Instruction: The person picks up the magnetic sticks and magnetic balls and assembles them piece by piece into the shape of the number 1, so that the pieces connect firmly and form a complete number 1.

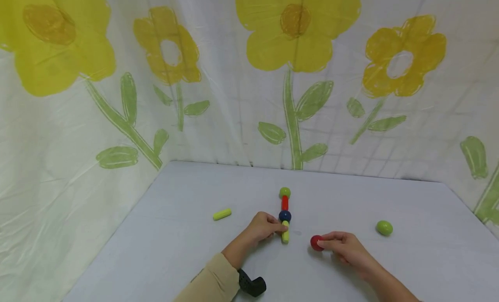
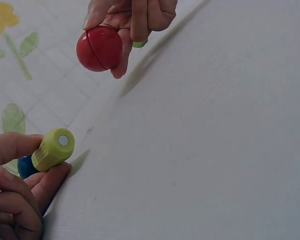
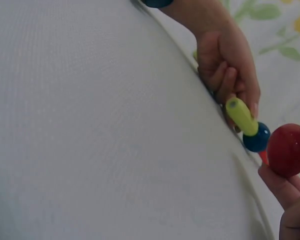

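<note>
My left hand (image 1: 263, 226) pinches a yellow-green rod (image 1: 286, 238); my right hand (image 1: 347, 248) pinches a red ball (image 1: 315, 241), apart from it on the right. Beyond the rod, touching in line on the worktop (image 1: 156, 237), are a blue ball (image 1: 285, 215), red rod (image 1: 285, 202) and green ball (image 1: 285, 192). A loose rod (image 1: 222, 214) lies left, a lime ball (image 1: 384, 228) right.

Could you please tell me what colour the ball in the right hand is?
The ball is red, shown best in the left wrist view.
</note>
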{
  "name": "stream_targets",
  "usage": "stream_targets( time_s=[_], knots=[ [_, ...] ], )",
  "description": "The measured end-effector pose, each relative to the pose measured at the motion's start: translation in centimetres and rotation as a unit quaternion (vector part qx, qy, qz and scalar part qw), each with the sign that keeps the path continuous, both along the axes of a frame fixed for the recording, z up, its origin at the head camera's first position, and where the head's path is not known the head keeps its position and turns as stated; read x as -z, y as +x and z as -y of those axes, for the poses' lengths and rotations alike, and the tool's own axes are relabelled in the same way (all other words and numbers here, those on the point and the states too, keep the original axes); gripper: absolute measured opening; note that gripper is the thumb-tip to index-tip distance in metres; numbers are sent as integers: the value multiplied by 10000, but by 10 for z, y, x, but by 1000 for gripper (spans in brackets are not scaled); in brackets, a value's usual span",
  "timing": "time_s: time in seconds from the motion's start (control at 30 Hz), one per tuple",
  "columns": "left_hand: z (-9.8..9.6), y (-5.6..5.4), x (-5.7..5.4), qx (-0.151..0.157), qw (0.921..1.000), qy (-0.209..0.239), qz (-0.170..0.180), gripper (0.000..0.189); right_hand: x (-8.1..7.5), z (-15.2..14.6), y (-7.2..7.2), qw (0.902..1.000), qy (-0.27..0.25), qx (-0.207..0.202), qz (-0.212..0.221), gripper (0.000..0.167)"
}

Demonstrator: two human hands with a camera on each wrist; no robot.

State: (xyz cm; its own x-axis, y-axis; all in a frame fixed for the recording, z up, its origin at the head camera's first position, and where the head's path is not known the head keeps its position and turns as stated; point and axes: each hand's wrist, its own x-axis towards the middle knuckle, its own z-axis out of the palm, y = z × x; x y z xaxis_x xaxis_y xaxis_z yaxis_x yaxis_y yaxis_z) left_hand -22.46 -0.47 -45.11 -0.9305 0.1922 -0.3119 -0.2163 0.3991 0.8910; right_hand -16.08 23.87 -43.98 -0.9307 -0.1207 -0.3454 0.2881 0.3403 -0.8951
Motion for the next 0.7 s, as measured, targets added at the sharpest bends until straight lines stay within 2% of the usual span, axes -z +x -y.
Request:
stream_targets(
  time_s=[0.4,0.7],
  knots=[
    [0,-1,-2,94,9998,155,-57,20,6,37,-4,9998,-10,-145,161,49],
    [0,-2,0,89,9994,249,-216,20,7,51,-5,9983,-440,-361,153,46]
  ],
)
